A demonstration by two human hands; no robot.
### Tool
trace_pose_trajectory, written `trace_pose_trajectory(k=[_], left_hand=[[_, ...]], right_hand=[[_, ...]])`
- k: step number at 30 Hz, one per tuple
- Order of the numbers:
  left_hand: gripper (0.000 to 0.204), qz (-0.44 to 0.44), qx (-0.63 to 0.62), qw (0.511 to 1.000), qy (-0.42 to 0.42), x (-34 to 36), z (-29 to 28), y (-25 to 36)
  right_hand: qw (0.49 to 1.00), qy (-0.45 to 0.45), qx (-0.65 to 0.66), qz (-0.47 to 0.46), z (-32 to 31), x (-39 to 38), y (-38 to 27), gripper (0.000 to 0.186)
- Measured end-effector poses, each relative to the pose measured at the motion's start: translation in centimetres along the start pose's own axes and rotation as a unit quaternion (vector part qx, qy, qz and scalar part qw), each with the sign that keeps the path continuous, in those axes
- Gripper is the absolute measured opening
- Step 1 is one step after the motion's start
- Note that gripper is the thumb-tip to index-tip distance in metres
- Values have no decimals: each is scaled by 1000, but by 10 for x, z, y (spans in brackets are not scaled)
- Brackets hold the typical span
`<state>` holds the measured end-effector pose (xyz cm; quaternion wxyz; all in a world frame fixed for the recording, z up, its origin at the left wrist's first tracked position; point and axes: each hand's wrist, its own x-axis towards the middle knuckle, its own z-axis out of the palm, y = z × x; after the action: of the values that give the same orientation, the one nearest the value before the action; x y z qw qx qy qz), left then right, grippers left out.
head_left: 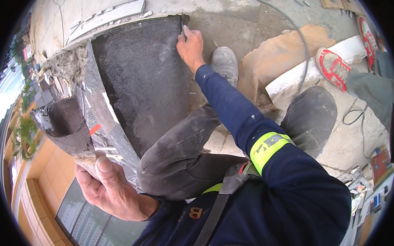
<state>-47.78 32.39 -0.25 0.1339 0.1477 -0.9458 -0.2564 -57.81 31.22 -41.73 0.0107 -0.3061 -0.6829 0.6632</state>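
My left hand (112,187) is closed around the pale wooden handle of a scoop-like tool (64,127). Dark wet paste coats the inside of that tool, which is raised at the left. At the far end of a slab with a dark grey coating (142,73), my right hand (191,47) grips a small scraper (184,21). Its narrow blade touches the slab's far right corner; most of its handle is hidden by my fingers. The coating looks damp and uneven, with lighter patches near the right edge. A pale edge strip (103,98) borders the slab on the left.
My grey shoe (225,65) stands beside the slab. Another person's red-and-white shoes (333,67) are at the right, near a white curved slab (314,68). A cable (304,44) crosses the ground. Rubble and mesh (81,95) lie at left, beside a drop to tiled ledges.
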Motion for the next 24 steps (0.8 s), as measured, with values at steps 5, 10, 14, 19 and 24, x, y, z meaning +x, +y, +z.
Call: trace_pose_trajectory(k=[5,10,14,19,24], left_hand=[[28,6,-23,1000,12,0,-4,-7],[29,6,-26,1000,11,3,0,1],[31,5,-33,999,20,2,2,1],[32,-16,-15,1000,17,-1,0,5],[29,-2,-11,1000,-6,1,2,2]], right_hand=[[995,-100,4,15,-44,-18,-2,41],[994,-95,18,54,-45,39,16,44],[988,-153,-14,26,-46,69,23,44],[990,-137,17,21,-53,44,-3,39],[990,-133,-5,-38,-65,8,-30,41]])
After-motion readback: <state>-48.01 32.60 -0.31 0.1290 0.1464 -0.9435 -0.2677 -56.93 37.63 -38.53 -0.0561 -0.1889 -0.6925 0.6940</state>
